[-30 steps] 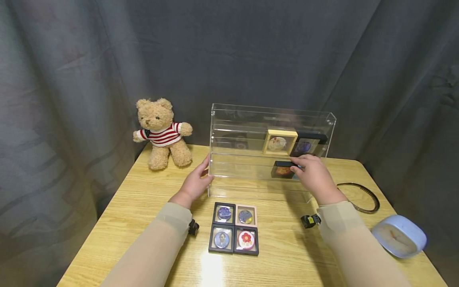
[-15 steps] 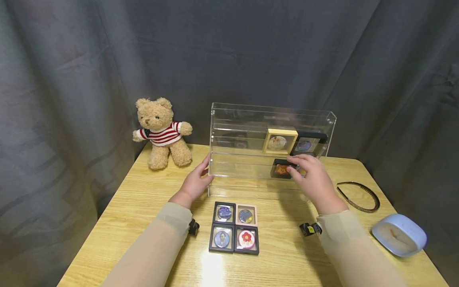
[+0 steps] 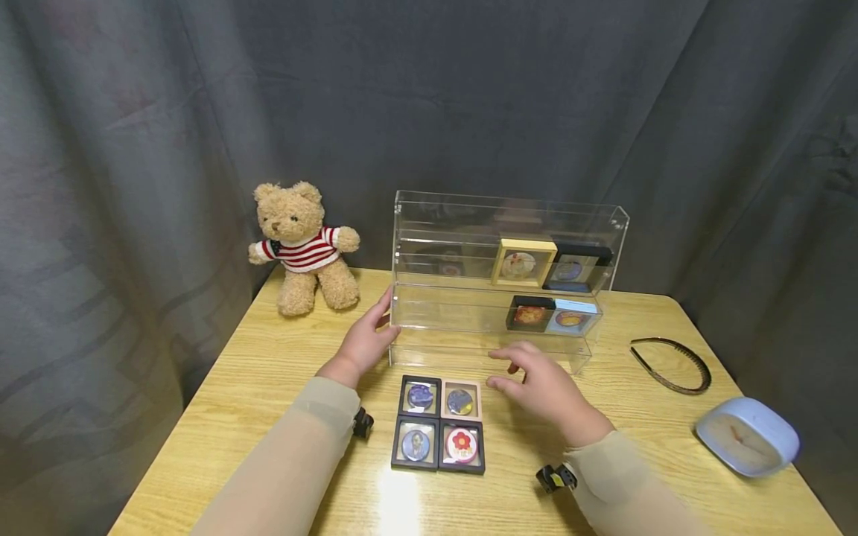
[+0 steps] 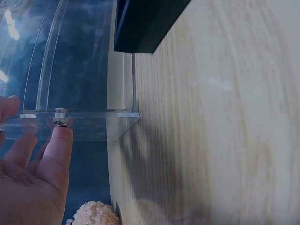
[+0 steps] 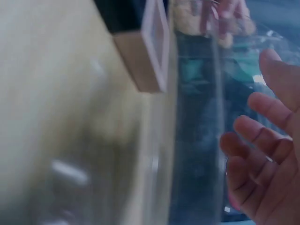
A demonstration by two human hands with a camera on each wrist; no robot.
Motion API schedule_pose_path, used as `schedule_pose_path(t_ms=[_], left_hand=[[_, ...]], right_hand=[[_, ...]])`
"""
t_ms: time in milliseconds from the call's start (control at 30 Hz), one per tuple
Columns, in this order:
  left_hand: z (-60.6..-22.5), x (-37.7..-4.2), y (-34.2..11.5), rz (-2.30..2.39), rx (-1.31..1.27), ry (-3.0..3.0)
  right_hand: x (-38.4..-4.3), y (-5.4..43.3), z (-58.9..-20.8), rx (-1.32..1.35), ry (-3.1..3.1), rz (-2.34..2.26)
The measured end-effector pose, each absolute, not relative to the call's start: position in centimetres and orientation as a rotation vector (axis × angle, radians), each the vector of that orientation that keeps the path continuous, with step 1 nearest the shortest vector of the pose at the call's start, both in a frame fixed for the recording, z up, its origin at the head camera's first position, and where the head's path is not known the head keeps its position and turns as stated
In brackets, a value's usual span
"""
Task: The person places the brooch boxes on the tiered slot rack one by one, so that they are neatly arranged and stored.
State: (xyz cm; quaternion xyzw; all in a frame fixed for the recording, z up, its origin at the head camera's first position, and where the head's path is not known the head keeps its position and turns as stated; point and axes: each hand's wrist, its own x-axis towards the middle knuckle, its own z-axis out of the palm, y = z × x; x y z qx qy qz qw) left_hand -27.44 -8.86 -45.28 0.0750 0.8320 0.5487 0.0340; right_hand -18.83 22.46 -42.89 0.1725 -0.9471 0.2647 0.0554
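My left hand (image 3: 362, 344) holds the left side of a clear acrylic display rack (image 3: 456, 309), thumb at its front edge. In the left wrist view, the fingers (image 4: 55, 159) meet the clear side panel. Holding nothing, my right hand (image 3: 539, 383) hovers with loosely bent fingers right of a pink-framed badge (image 3: 459, 400). Grouped with it are three black-framed badges: a blue one (image 3: 420, 396), a portrait (image 3: 415, 444) and a red flower (image 3: 461, 446). On the rack stand a yellow frame (image 3: 523, 263), two black frames (image 3: 576, 266) and a light blue frame (image 3: 573, 318).
A teddy bear (image 3: 295, 246) in a striped sweater sits at the back left of the wooden table (image 3: 268, 380). To the right lie a dark headband (image 3: 697, 365) and a light blue rounded object (image 3: 747, 437). A grey curtain (image 3: 436, 97) hangs behind.
My right hand has let go of the light blue frame, now beside the black one on the lower tier, and has moved down and left toward the badges. My left hand stays at the rack.
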Motion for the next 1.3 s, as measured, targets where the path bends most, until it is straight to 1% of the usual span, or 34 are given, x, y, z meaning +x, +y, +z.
schedule_pose_path(t_ms=[167, 367, 733, 1067, 1300], left_hand=[[-45.3, -27.4, -8.9, 1.683, 0.241, 2.562], [-45.2, -27.3, -8.8, 1.681, 0.245, 2.555], [-45.1, -27.5, -8.7, 1.669, 0.254, 2.568], [-45.2, -27.4, -8.8, 1.668, 0.239, 2.576], [-45.4, -27.4, -8.9, 1.678, 0.246, 2.567]], right_hand=[[-18.6, 21.4, -45.0, 0.5, -3.011, 0.894], [-18.7, 20.8, -46.4, 0.509, -3.112, 0.904], [-18.8, 20.8, -47.5, 0.5, -3.139, 0.868], [-18.8, 20.6, -47.6, 0.376, -3.107, 1.05], [-18.4, 20.5, -47.6, 0.353, -3.023, 1.166]])
